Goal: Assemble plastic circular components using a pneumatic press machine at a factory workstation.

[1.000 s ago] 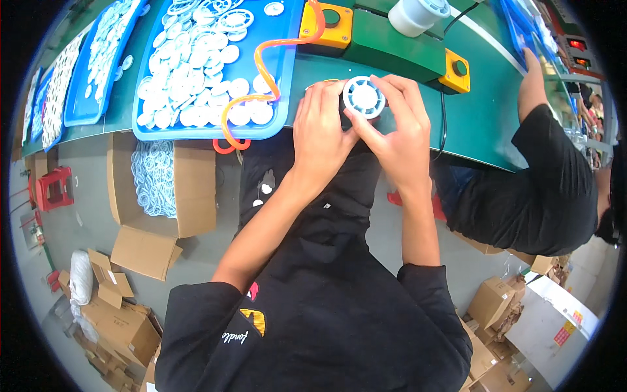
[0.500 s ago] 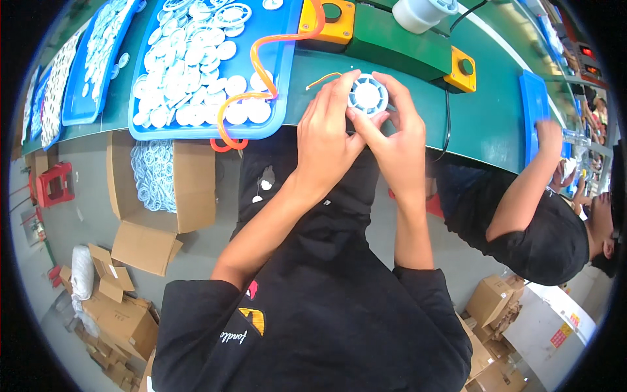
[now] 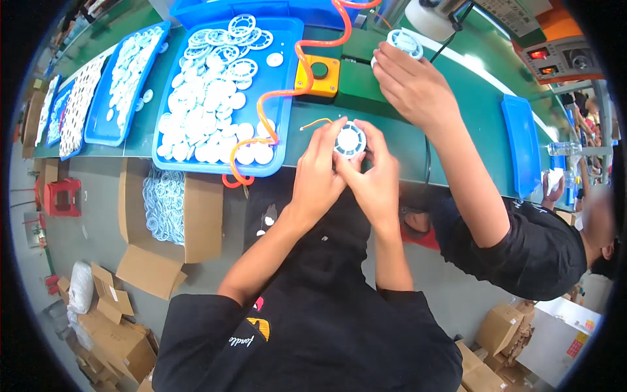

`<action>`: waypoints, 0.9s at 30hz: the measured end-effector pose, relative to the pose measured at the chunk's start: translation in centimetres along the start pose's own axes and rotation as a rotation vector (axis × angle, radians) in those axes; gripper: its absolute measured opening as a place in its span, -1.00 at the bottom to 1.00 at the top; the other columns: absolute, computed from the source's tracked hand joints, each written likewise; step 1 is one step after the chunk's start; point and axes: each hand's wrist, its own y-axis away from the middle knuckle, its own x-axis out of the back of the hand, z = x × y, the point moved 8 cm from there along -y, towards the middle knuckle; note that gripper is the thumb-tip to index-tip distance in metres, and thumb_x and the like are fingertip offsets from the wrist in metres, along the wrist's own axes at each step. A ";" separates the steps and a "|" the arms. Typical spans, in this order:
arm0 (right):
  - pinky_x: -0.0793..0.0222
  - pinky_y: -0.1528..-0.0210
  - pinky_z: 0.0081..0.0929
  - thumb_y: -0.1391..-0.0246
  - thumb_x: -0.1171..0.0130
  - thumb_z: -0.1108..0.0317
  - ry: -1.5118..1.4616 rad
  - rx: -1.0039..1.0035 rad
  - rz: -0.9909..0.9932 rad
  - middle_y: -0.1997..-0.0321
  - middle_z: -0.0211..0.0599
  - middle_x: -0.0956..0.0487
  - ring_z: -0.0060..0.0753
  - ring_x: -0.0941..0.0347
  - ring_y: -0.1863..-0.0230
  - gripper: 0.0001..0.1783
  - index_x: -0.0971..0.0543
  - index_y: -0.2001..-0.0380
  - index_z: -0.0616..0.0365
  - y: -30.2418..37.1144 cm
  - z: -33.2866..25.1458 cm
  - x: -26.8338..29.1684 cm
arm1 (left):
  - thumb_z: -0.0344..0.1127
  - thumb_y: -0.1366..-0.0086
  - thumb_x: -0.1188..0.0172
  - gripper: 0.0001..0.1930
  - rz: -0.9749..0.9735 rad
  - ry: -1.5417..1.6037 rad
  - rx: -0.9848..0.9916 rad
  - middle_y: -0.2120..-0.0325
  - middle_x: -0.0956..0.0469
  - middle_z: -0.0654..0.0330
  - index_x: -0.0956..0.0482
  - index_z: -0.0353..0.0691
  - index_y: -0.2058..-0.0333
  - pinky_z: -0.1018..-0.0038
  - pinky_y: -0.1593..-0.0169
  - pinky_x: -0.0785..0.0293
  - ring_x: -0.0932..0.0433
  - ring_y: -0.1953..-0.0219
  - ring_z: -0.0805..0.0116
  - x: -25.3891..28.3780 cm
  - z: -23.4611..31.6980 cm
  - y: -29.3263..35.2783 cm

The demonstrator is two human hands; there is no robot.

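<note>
Both my hands are closed around a small white round part with a spoked, wheel-like face, held upright over the bench's near edge. My left hand grips its left side, and my right hand its right side with the thumb across the lower front. A short thin orange wire sticks out beside my left fingertips. Left of my hands lies a blue tray holding many white discs and several spoked rings. An orange coiled air hose hangs across the tray's right side.
A co-worker's hand reaches in from the right, at a similar spoked part. A green fixture with a yellow button box stands beyond my hands. An open cardboard box of pale blue rings sits below the tray.
The view has shifted, so the bench appears lower. The co-worker's arm has swung from the right-hand blue tray to above the green fixture. My hands keep hold of the round part.
</note>
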 end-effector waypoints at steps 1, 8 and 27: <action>-0.59 -0.01 -0.31 -0.07 -0.47 0.45 -0.008 0.012 -0.001 0.05 0.04 -0.71 -0.22 -0.70 0.03 -0.37 -0.51 -0.22 0.28 -0.1 -0.2 -0.3 | -0.33 -0.25 -0.50 -0.31 0.002 0.024 0.012 -0.08 -0.57 -0.15 -0.43 -0.23 -0.32 0.10 0.02 -0.63 -0.65 -0.01 -0.25 0.3 -0.1 0.0; -0.59 -0.08 -0.24 -0.05 -0.47 0.46 -0.031 0.211 0.096 -0.09 0.07 -0.66 -0.01 -0.68 -0.07 -0.34 -0.51 -0.25 0.27 -1.6 -4.4 -0.3 | -0.44 -0.17 -0.56 -0.26 0.072 0.038 -0.113 -0.13 -0.58 -0.08 -0.45 -0.30 -0.31 0.21 -0.15 -0.58 -0.63 -0.15 -0.05 2.3 1.5 -3.2; -0.45 0.23 -0.46 -0.11 -0.47 0.30 0.051 0.202 0.344 0.46 -0.39 -0.50 -0.54 -0.38 0.42 -0.40 -0.55 -0.19 0.25 -14.1 -5.4 7.4 | -0.35 -0.22 -0.52 -0.36 -0.025 0.260 -0.230 0.06 -0.61 -0.06 -0.46 -0.29 -0.24 0.25 0.08 -0.56 -0.59 0.21 0.01 -7.1 1.0 -18.3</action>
